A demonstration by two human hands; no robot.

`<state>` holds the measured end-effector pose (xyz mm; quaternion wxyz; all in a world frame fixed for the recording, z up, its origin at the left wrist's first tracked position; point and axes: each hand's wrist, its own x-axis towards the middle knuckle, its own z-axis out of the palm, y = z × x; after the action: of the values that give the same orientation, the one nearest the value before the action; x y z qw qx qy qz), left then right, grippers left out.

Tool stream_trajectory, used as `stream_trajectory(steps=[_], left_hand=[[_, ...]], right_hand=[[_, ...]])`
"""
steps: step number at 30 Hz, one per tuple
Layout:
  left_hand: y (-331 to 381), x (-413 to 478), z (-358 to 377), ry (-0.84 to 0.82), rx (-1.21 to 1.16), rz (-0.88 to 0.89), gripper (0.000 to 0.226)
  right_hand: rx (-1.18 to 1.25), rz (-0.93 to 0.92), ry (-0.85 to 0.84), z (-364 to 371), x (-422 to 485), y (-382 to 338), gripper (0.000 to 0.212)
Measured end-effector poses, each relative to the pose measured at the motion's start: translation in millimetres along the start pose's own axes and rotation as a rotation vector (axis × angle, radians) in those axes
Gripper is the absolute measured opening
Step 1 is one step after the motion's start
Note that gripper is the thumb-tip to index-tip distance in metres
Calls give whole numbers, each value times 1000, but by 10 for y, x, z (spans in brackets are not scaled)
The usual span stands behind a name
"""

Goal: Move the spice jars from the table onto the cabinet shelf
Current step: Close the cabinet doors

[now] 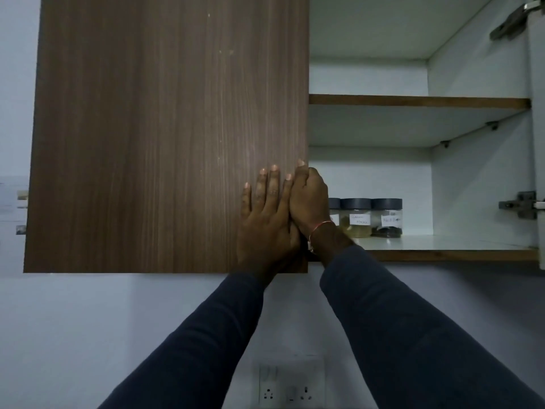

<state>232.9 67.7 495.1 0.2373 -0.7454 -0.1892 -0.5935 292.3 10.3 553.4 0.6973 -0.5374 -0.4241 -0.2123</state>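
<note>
A wood-grain cabinet door (168, 134) filled the left and centre of the frame, standing in front of the left half of the cabinet, while the right half lay open and showed its white interior. The left hand (267, 219) lay flat against the lower right corner of the door, fingers spread and pointing up, holding nothing. The right hand (309, 202) sat just right of it and touching it, its fingers curled around the door's right edge, with the fingertips hidden behind the panel. A thin pink bracelet (320, 227) circled the right wrist, and both arms wore dark sleeves (413, 335) that ran down to the bottom of the frame.

The spice jars (370, 218) stood in a row on the lower shelf (442, 245) at centre right, close together, upright, each with a dark lid and a white handwritten label. Two showed fully; a third was mostly hidden behind the right hand. Their writing was too blurred to read. The upper shelf (413, 101) crossed the opening above them. Metal hinges (520, 205) showed at the right edge. A white wall socket (290, 385) sat at the bottom centre, between the arms.
</note>
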Motion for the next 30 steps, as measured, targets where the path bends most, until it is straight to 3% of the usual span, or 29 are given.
stream_trajectory(steps=[5,11,14,19,24,27,30], left_hand=[[25,31,-61,-49,25,-14,70],[233,100,-333,-236,100,-35,75],[483,148,-509,-295,25,-44,75],[1084,104,-706,-337,-245,139,73],[2061,92,-854,-327,-669,166,68],[2677,95,-1204,-228,-988,206,51],[3207,212,-1636,-139,-1231,264,35]], right_hand=[[-89,46,-144,-128,31,-107,49],[-600,100,-475,-744,-74,-166,42],[-723,116,-511,-1219,-175,-175,41],[-895,122,-357,-2055,-332,-390,48],[-1023,78,-123,-2888,-645,-720,44],[-1088,-94,49,-3333,-787,-992,32],[-1126,-390,277,-3772,-889,-1366,23]])
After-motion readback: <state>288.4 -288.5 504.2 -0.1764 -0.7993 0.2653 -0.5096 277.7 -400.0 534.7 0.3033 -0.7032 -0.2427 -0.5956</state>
